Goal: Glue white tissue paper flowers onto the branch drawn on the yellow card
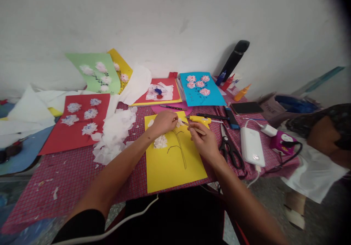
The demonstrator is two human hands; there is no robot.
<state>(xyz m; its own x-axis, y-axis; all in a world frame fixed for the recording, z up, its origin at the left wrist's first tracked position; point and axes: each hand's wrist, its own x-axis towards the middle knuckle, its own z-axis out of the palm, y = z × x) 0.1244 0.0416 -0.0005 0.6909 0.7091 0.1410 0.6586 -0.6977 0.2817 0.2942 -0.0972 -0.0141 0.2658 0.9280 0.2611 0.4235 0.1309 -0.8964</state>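
A yellow sheet of paper (pixel 161 168) lies before me with a branching stem drawn in dark lines. My left hand (pixel 164 122) rests over its upper part, fingertips pinched beside a small white paper flower (pixel 179 123); whatever is between them is too small to make out. In my right hand (pixel 203 141) is a thin brown stick (pixel 197 130), its darker pointed end aimed at that flower. Another crumpled white tissue flower (pixel 160 141) sits left of the stem. Part of a further white piece (pixel 150 123) shows beyond my left wrist.
White tissue pieces (pixel 115 131) heap up on the left. At right lie a yellow glue gun (pixel 199 119), black scissors (pixel 229 148), a white power bank (pixel 251 146) and a phone (pixel 246 107). Flower cards, including a blue one (pixel 201 97), stand behind. Another person's legs (pixel 315 179) are at right.
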